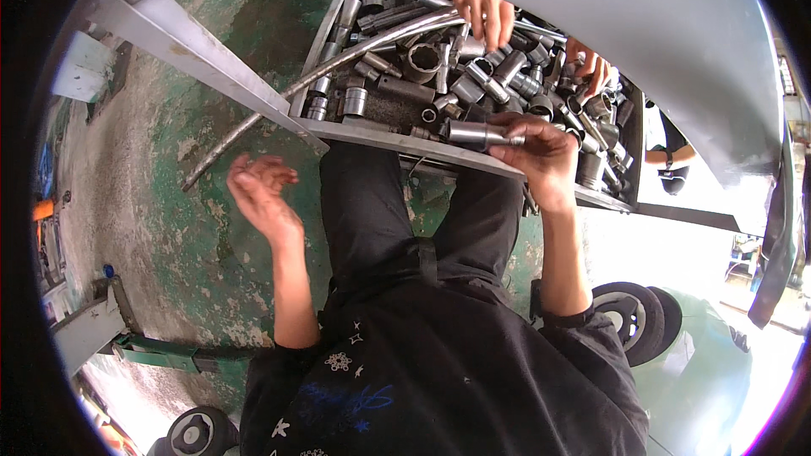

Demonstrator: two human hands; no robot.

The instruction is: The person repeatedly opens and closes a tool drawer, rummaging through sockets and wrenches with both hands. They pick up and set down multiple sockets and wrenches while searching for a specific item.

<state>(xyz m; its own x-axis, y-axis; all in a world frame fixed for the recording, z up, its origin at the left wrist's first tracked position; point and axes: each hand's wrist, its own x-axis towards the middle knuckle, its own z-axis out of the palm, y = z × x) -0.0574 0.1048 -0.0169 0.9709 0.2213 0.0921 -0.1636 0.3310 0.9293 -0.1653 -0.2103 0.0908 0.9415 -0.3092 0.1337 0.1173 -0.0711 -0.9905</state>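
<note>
My right hand (pixel 547 157) is at the drawer's near side, thumb and fingers closed around the narrow end of a long silver socket (pixel 470 133). The socket lies level just above the front rim of the metal drawer (pixel 397 140), its wide end pointing left. Off to the left of the drawer, my left hand (pixel 263 196) hangs in the air over the floor, fingers loosely apart and slightly blurred, holding nothing. Sockets of many sizes fill the drawer, among them a large ring-shaped socket (pixel 422 62) and a dark long socket (pixel 405 89).
A long metal bar (pixel 226 147) lies across the drawer and sticks out over its left side. Another person's hands (pixel 486 19) reach in from the far side. A grey panel (pixel 676 42) overhangs the drawer's far right. Black wheels (pixel 635 321) stand at lower right.
</note>
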